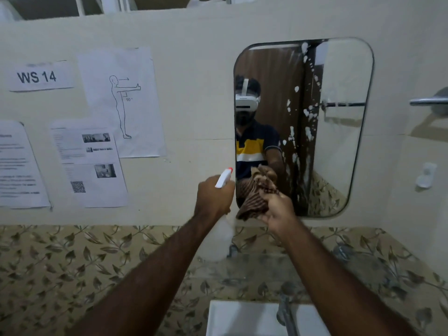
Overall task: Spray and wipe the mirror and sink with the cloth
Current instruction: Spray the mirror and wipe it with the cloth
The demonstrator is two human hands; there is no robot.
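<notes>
A rounded mirror (339, 132) hangs on the cream wall, with white foam splashes running down its middle. My right hand (276, 209) grips a brown striped cloth (254, 202) and presses it against the mirror's lower left corner. My left hand (213, 197) holds a translucent spray bottle (221, 235) with a white, red-tipped nozzle, just left of the mirror's edge. The white sink (242, 318) shows at the bottom, with a chrome tap (286, 314) rising over it.
Printed sheets and a "WS 14" sign (40, 76) are taped on the wall to the left. A chrome towel bar (429, 101) and a small white hook (426, 175) sit right of the mirror. Leaf-patterned tiles (72, 263) run below the wall.
</notes>
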